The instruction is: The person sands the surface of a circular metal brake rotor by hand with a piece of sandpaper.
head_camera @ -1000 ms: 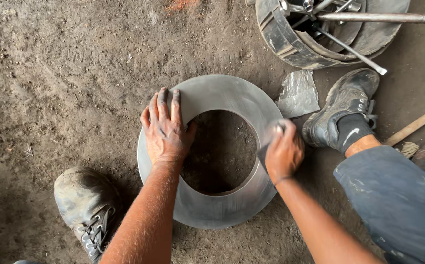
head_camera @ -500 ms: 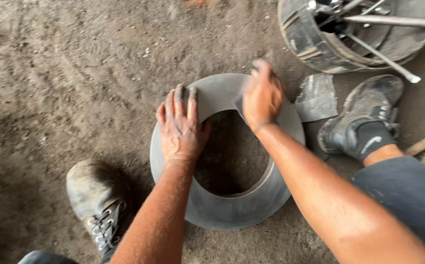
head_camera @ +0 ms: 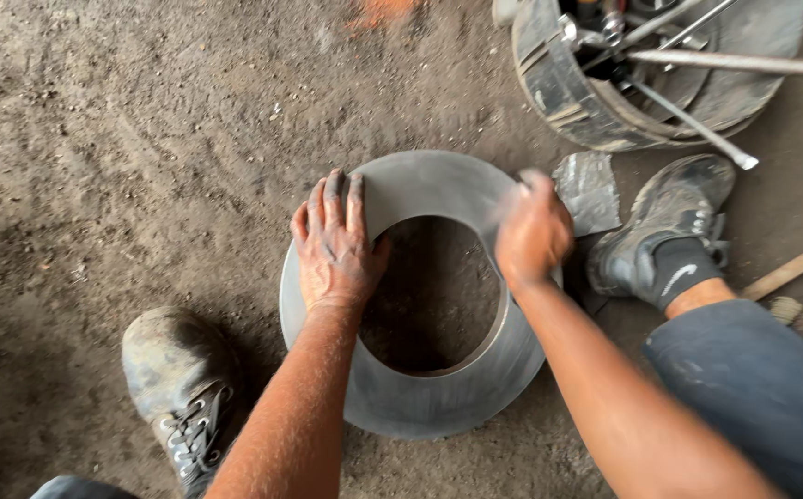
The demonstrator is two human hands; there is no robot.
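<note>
Fingers (head_camera: 332, 199) flat on grey metal ring (head_camera: 438, 407); dull, dusty, wide-holed.

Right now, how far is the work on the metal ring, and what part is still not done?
Done: the far arc of the metal ring looks smoother and lighter. In hand: the left hand presses flat on the ring's left side, and the blurred right hand is on the right rim; what it holds cannot be told. Left: the near arc shows duller streaks. A metal scrap lies beside the ring.
</note>
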